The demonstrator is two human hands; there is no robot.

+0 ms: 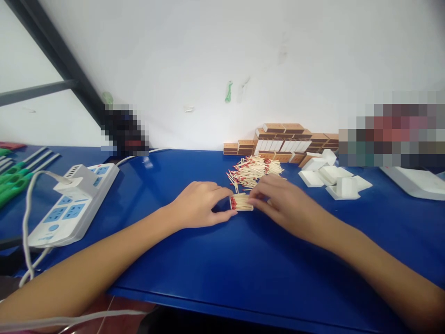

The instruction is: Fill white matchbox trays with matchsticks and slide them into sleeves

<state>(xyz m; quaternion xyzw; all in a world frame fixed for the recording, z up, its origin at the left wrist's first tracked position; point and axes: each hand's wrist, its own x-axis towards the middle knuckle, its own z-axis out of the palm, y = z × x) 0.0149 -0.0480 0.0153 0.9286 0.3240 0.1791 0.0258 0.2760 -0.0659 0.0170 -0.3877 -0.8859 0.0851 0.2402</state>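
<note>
A small white matchbox tray [246, 210] full of red-tipped matches [239, 202] lies on the blue table, with the match heads toward its left end. My left hand [201, 204] holds that left end, thumb at the near corner and fingers at the far one. At the opposite end, the curled fingers of my right hand [278, 199] close on the tray's right edge, by the plain match ends; they partly hide that end. Just behind the tray spreads a loose pile of matches [253, 171], partly covered by my right hand.
Brown matchboxes [283, 139] are stacked against the wall. Several white empty trays [335, 176] lie jumbled to the right. A white power strip [74, 208] with a plugged-in cable stands at left, beside green-handled tools [17, 178]. The table's front edge [194, 306] runs close below.
</note>
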